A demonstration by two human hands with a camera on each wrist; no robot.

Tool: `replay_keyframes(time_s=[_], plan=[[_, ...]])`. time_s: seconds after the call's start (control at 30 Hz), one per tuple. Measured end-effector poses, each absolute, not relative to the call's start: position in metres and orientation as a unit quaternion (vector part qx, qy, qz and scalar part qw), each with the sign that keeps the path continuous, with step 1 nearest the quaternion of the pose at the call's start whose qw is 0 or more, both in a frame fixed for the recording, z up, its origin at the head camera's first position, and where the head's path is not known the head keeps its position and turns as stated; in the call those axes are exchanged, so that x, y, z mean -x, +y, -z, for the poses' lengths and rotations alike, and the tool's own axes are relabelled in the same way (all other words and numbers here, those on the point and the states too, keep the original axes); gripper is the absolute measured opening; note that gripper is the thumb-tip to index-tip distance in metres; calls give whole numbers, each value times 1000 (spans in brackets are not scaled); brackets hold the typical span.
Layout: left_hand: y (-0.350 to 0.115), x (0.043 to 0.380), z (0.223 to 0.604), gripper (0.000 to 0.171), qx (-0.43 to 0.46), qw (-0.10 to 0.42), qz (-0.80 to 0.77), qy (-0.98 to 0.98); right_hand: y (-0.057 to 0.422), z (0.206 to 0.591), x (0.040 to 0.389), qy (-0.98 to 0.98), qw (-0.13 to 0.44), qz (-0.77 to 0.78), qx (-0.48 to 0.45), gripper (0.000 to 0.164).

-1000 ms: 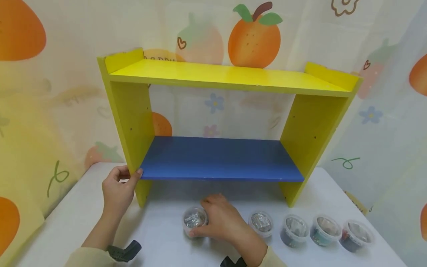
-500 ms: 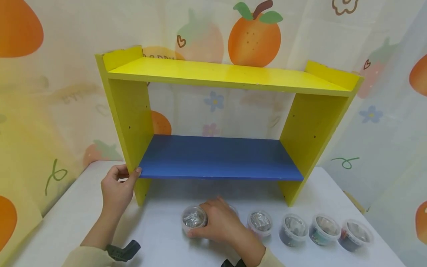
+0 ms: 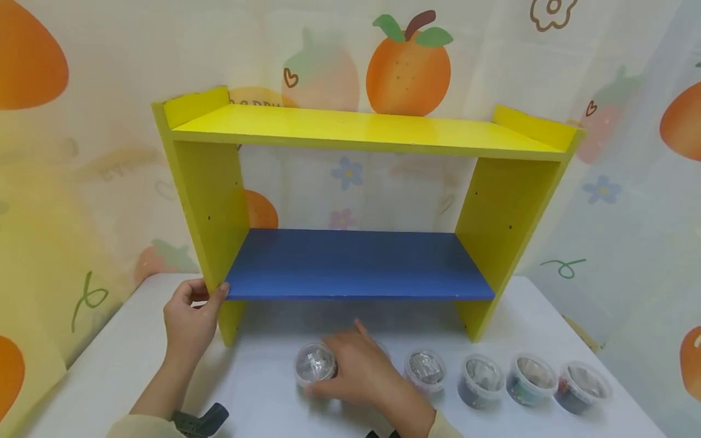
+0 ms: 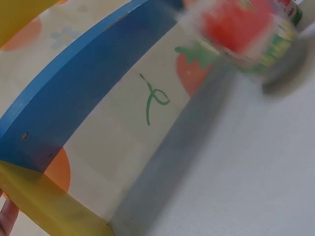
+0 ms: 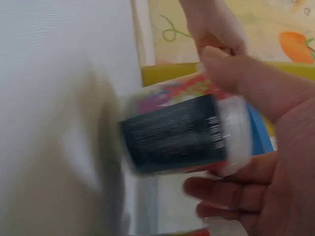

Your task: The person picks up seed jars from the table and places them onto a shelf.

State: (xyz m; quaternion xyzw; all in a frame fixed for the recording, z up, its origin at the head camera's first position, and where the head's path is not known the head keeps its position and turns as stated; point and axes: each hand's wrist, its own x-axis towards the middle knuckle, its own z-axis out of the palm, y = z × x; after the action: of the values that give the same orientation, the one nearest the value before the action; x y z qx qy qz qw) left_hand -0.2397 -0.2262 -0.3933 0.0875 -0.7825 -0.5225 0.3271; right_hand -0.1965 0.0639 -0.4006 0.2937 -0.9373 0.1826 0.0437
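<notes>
My left hand (image 3: 191, 322) pinches the front edge of the yellow side panel of a small shelf unit (image 3: 210, 213), with the thumb at the corner of the blue shelf board (image 3: 356, 264). Below that board, my right hand (image 3: 364, 368) holds a small clear-lidded plastic tub (image 3: 316, 364) with a silvery packet inside. In the right wrist view, the thumb and fingers sit on either side of the lid, and the tub (image 5: 172, 132) shows a dark printed label. Motion blurs the same tub (image 4: 241, 34) in the left wrist view, where a shadow lies beneath it.
Similar tubs stand in a row to the right on the white table: a pinkish tub (image 3: 425, 370), a dark tub (image 3: 481, 381), a greenish tub (image 3: 531, 380) and a red-and-dark tub (image 3: 582, 388). Another is mostly hidden behind my right hand. A fruit-patterned curtain (image 3: 619, 243) hangs behind.
The head view has shifted slightly. My right hand and its tub have moved only a little, with one finger now raised. My left hand stays on the side panel.
</notes>
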Motion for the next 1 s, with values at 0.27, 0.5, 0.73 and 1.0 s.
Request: replay_keyframes(time_s=[0.27,0.5,0.73,1.0], plan=[[-227,240,397,33,-91,322,517,-788,67,390,196,-901,-3,-362,-241,68],[-227,241,397,35,-95,317,516,-790,70,383,194,-864,-19,-454,-217,68],[-227,241,399,33,-91,325,522,-783,77,375,195,-800,-35,-562,-205,64],[-227,242,399,31,-89,330,525,-780,97,353,201,-760,39,-622,-185,66]])
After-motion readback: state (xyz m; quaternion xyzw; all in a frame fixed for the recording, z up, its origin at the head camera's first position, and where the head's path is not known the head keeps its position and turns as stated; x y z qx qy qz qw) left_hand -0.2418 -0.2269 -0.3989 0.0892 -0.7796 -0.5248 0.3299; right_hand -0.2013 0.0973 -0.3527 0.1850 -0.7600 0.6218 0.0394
